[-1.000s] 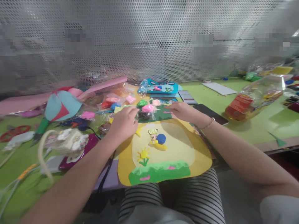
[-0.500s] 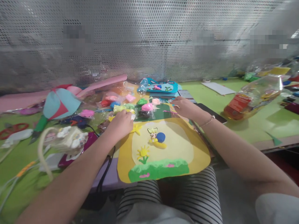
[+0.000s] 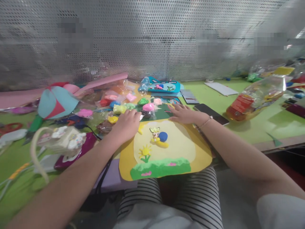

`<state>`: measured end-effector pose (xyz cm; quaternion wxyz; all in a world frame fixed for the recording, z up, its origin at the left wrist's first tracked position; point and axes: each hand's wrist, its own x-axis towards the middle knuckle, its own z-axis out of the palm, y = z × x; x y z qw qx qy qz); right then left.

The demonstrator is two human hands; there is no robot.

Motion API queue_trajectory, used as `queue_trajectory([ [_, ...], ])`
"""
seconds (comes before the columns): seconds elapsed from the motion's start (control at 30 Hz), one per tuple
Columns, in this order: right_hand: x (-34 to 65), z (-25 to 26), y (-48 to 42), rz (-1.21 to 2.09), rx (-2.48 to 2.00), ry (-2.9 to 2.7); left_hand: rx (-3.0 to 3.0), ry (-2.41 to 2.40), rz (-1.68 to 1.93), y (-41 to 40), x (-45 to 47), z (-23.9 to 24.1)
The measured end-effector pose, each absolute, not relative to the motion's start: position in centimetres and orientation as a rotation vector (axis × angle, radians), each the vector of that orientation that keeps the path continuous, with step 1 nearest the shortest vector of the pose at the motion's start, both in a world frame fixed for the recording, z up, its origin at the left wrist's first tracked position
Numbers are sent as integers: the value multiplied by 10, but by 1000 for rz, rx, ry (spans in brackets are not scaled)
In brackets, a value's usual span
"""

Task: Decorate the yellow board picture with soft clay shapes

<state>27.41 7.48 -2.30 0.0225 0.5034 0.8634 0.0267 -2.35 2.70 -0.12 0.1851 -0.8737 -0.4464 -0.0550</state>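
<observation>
Because the yellow paper card [image 3: 201, 156] appears light and flexible, support it by its bare side margins. It overhangs the table [image 3: 250, 136], long axis left to right, top pointing away. Along the card's near edge runs a soft-looking clay grass strip [image 3: 162, 168]; at its middle, a fragile-looking clay snail [image 3: 163, 137] faces left. At the card's far edge, the left hand [image 3: 128, 122] is curled, grip indeterminable; the right hand [image 3: 182, 114] is spread, grasping nothing visible.
</observation>
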Motion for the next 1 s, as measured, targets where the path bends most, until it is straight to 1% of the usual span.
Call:
queue_trajectory([
  [0.13,269,-15,70,100,1633,2544,-2396,-1319,-117,26,-25,-1],
  [0.37,257,-5,54,381,1682,2508,-2231,-1454,-211,26,-36,1],
  [0.5,254,10,45,496,1654,2526,-2380,-1313,-330,29,-31,1],
  [0.53,255,14,45,470,1613,2538,-2445,-1248,-371,29,-28,1],
  [0.6,256,22,45,302,1609,2499,-2585,-1111,-435,29,-23,1],
  [0.67,256,26,47,128,1595,2458,-2711,-999,-444,27,-18,0],
  [0.73,254,27,48,37,1531,2454,-2797,-933,-411,24,-14,-1],
  [0.83,247,24,46,-5,1448,2482,-2859,-901,-354,21,-12,-4],
  [1.0,237,21,42,-4,1466,2417,-2887,-907,-312,22,-10,-8],
])
